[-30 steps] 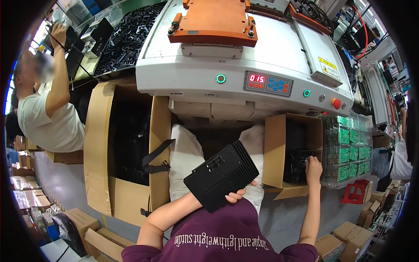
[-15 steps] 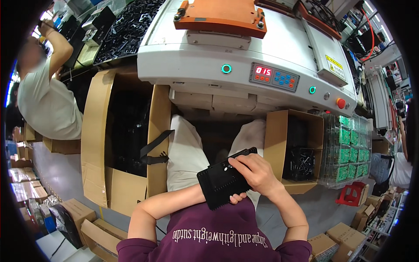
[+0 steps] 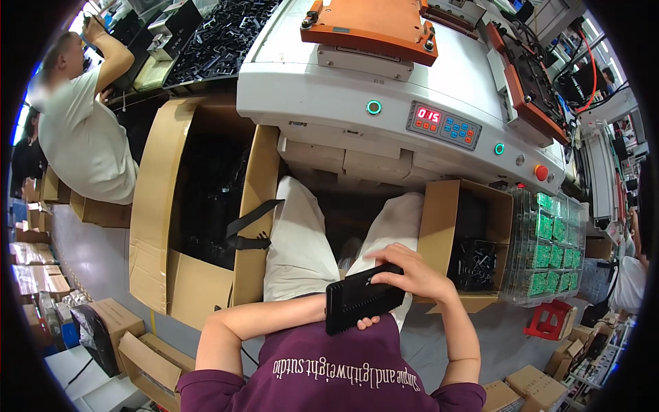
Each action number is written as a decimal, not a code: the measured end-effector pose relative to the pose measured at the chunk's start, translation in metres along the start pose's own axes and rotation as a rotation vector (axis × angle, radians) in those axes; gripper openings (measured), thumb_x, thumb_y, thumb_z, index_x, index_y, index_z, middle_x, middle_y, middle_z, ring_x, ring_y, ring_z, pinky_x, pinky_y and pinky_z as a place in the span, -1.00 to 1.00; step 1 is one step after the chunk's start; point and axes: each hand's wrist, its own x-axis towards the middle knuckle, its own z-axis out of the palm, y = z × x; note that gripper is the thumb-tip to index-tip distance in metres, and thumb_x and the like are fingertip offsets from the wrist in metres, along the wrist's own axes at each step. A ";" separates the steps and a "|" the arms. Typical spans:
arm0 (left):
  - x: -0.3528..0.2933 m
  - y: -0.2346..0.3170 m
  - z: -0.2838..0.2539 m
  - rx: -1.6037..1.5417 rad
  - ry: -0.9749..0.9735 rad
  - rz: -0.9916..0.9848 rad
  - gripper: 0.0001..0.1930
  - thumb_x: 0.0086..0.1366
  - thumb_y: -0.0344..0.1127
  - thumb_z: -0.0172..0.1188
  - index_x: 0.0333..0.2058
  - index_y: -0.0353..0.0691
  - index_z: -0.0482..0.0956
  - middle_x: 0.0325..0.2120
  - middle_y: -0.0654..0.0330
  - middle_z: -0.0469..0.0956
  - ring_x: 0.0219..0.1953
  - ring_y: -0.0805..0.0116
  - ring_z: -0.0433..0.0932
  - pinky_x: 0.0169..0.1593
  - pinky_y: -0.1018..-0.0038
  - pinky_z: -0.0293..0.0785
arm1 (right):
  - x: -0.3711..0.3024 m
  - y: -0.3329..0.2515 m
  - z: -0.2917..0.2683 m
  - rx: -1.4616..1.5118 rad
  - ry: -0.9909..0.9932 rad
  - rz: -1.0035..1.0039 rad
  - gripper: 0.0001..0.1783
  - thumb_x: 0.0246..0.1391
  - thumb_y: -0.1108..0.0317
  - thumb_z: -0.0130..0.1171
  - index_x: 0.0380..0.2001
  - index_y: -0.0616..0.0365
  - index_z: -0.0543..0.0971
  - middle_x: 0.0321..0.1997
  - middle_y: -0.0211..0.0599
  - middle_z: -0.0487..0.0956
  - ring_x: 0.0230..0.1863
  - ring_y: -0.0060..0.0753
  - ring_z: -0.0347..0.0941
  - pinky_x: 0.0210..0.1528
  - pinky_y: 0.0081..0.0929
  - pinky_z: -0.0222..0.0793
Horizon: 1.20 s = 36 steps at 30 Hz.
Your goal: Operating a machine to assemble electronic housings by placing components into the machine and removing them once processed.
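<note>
The handling of the black finned block [image 3: 357, 296] is looking only part-way through, judging by how both hands are working on it above the person's lap. The left hand [image 3: 368, 322] is gripping the block from beneath, its fingertips curling around the lower edge while the rest of the hand is hiding underneath. The right hand [image 3: 417, 275] is reaching over the upper right end, its thumb lying across the top face and its index finger standing apart; whether it is pinching a small piece there, one is not managing to tell. Since that hand is covering this end, nothing is showing how many fittings are sitting in place. The block is not yet lying on the white machine [image 3: 322, 96], whose nearer orange fixture [image 3: 371, 24] is carrying no such block on the part that is showing. Plenty of stock is waiting: small black parts [image 3: 475, 264] are filling the bottom of the cardboard box [image 3: 439, 226] by the right knee, and dark wrapped contents [image 3: 209, 206] are crowding the larger carton [image 3: 152, 206] on the left. Green circuit boards [image 3: 542, 254] are standing in clear trays beyond the right box.
</note>
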 end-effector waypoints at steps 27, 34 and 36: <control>0.000 -0.040 0.052 0.853 0.746 0.926 -0.35 0.17 -0.31 0.33 0.19 -0.28 0.23 0.05 0.21 0.37 0.09 0.43 0.34 0.17 0.47 0.25 | -0.052 0.080 0.078 0.943 0.866 -0.018 -0.86 0.19 0.40 0.15 -0.21 0.18 0.52 -0.37 -0.56 0.51 -0.34 -0.78 0.35 -0.23 -0.75 0.28; 0.004 -0.037 0.040 0.774 0.676 0.978 -0.45 0.18 -0.36 0.31 0.11 -0.34 0.34 0.01 0.16 0.45 0.08 0.38 0.41 0.16 0.43 0.30 | -0.052 0.099 0.096 0.933 0.839 0.047 -0.90 0.19 0.40 0.13 -0.26 0.16 0.51 -0.33 -0.56 0.50 -0.30 -0.74 0.35 -0.18 -0.72 0.25; 0.000 -0.034 0.035 0.774 0.668 0.957 -0.41 0.17 -0.36 0.31 0.15 -0.34 0.29 0.03 0.15 0.44 0.09 0.36 0.40 0.17 0.42 0.29 | -0.049 0.109 0.102 0.906 0.855 0.096 -0.89 0.17 0.44 0.13 -0.23 0.20 0.50 -0.32 -0.52 0.48 -0.27 -0.72 0.35 -0.15 -0.69 0.26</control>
